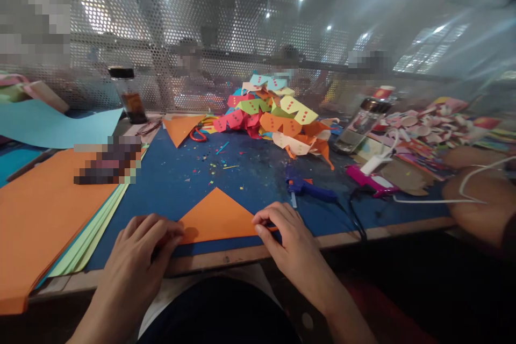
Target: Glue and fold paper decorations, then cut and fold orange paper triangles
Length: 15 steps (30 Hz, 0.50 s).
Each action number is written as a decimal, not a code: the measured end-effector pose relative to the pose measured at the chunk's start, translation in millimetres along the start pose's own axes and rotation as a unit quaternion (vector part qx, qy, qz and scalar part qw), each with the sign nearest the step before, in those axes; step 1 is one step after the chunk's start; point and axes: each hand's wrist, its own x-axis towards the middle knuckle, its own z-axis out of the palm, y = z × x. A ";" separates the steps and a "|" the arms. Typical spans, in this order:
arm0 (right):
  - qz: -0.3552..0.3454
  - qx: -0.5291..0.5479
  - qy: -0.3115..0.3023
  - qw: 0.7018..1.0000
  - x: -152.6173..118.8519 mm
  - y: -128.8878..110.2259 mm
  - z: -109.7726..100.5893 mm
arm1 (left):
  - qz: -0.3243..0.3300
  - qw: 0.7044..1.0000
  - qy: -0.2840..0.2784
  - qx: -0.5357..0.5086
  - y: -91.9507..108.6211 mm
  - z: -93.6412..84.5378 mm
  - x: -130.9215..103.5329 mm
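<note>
An orange paper triangle [220,217] lies on the blue tabletop near its front edge, point away from me. My left hand [147,242] pinches its left corner between thumb and fingers. At the right corner, my right hand [282,228] has thumb and fingertips closed on the paper. Beyond the triangle, small paper scraps [213,166] are scattered. A second orange paper triangle [181,129] lies farther back, beside red-handled scissors [197,134]. To the right of the paper rests a blue glue gun [310,190].
Stacked orange sheets [48,209] and green sheets [97,231] cover the left side. At the back stands a pile of folded coloured paper pieces [282,113]. Two bottles, a jar [133,99] and a clear bottle [358,123], stand behind. A pink power strip [373,181] and another person's arm [479,199] are right.
</note>
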 end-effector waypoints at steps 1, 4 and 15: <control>-0.001 -0.002 0.003 1.000 -0.5 0.5 0.0 | 0.014 1.000 0.001 0.004 -2.1 0.6 -0.5; -0.004 -0.006 0.010 1.000 -1.4 1.8 0.3 | 0.050 0.998 0.002 0.027 -6.5 1.2 -1.4; -0.019 0.015 0.022 0.999 -3.7 3.7 -0.2 | 0.173 0.982 0.038 0.059 7.9 3.5 -3.1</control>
